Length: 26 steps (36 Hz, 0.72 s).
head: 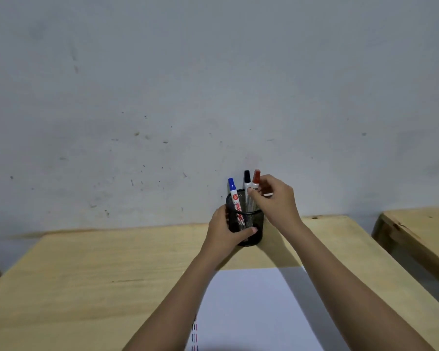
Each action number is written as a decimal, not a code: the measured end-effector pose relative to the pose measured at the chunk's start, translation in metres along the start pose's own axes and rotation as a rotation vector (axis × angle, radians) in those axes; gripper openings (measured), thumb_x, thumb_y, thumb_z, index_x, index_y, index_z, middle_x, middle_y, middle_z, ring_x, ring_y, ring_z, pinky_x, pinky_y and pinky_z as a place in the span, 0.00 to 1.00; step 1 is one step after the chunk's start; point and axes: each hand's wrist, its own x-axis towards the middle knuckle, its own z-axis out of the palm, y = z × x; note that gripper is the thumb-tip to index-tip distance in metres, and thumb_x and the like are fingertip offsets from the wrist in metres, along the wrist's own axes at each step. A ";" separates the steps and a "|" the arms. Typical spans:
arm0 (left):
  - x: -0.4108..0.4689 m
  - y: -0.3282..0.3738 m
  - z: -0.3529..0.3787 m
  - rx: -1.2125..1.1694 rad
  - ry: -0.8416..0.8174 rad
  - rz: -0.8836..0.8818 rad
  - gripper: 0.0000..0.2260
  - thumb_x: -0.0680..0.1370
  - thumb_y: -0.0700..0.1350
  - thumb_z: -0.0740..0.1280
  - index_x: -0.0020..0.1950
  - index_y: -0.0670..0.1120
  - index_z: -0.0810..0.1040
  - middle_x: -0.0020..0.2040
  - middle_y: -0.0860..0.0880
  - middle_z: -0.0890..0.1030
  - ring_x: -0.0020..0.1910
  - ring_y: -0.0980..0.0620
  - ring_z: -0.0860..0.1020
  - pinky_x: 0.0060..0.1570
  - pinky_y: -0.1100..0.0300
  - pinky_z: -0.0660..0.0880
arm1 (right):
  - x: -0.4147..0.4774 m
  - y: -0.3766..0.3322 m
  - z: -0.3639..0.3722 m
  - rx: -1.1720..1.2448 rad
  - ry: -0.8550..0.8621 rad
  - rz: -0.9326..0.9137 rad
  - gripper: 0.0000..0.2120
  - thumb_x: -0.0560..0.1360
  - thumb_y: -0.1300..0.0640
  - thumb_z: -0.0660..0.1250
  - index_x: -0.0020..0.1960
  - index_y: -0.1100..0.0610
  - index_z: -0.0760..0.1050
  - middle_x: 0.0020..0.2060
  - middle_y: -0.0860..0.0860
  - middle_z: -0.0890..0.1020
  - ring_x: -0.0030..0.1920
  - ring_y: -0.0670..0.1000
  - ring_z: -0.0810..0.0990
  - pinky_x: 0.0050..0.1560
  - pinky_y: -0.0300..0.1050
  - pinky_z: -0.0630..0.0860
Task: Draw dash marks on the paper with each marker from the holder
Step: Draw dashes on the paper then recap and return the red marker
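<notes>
With the left hand wrapping its fingers around the mesh holder on the tabletop, the right hand is pinching its fingers on the red marker; lifting straight up should be avoiding the black marker just beside them.

the left forearm covers the near left part of the paper, so only a few dash marks show beside it, and the bottom edge cuts the sheet off. the right hand hides the red marker below its cap. the holder mesh obscures the marker bodies; the blue marker label is partly unreadable.
</notes>
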 end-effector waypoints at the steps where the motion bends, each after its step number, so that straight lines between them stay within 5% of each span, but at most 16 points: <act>1: 0.000 -0.001 0.000 -0.002 0.001 0.001 0.29 0.63 0.51 0.78 0.60 0.51 0.71 0.57 0.51 0.77 0.55 0.56 0.77 0.53 0.61 0.75 | 0.001 -0.001 0.000 -0.012 -0.013 -0.005 0.06 0.71 0.60 0.69 0.48 0.57 0.77 0.36 0.50 0.79 0.36 0.43 0.76 0.36 0.25 0.71; 7: 0.003 -0.002 -0.002 -0.014 -0.004 -0.001 0.29 0.63 0.50 0.78 0.60 0.49 0.72 0.58 0.50 0.78 0.55 0.56 0.77 0.51 0.63 0.74 | 0.004 -0.002 -0.001 -0.169 -0.119 0.006 0.07 0.71 0.57 0.67 0.49 0.57 0.77 0.35 0.49 0.79 0.39 0.50 0.79 0.42 0.46 0.79; 11: 0.002 -0.001 -0.001 -0.028 -0.002 0.004 0.28 0.64 0.49 0.78 0.59 0.50 0.71 0.58 0.50 0.76 0.54 0.56 0.77 0.50 0.65 0.73 | 0.003 -0.004 0.001 -0.236 -0.125 0.005 0.09 0.72 0.54 0.66 0.51 0.57 0.78 0.37 0.50 0.81 0.40 0.51 0.81 0.44 0.49 0.80; 15: 0.000 -0.003 0.002 -0.061 0.015 0.008 0.28 0.63 0.50 0.78 0.60 0.51 0.71 0.59 0.49 0.76 0.56 0.54 0.77 0.57 0.56 0.76 | 0.001 -0.005 0.001 -0.246 -0.087 0.017 0.10 0.73 0.54 0.66 0.51 0.57 0.78 0.36 0.49 0.81 0.40 0.51 0.81 0.45 0.51 0.80; 20: -0.002 -0.006 0.005 -0.077 0.024 0.007 0.30 0.62 0.53 0.77 0.61 0.52 0.71 0.58 0.50 0.76 0.57 0.55 0.77 0.59 0.52 0.76 | 0.001 -0.004 0.002 -0.202 -0.040 -0.006 0.11 0.71 0.57 0.69 0.52 0.59 0.78 0.37 0.50 0.80 0.39 0.50 0.80 0.46 0.50 0.81; 26: -0.003 -0.005 0.005 -0.063 0.024 0.014 0.29 0.64 0.51 0.77 0.62 0.51 0.71 0.59 0.50 0.75 0.58 0.54 0.76 0.60 0.54 0.75 | 0.003 0.001 0.004 -0.130 -0.013 0.007 0.12 0.69 0.60 0.73 0.51 0.61 0.78 0.38 0.51 0.79 0.35 0.43 0.77 0.39 0.29 0.73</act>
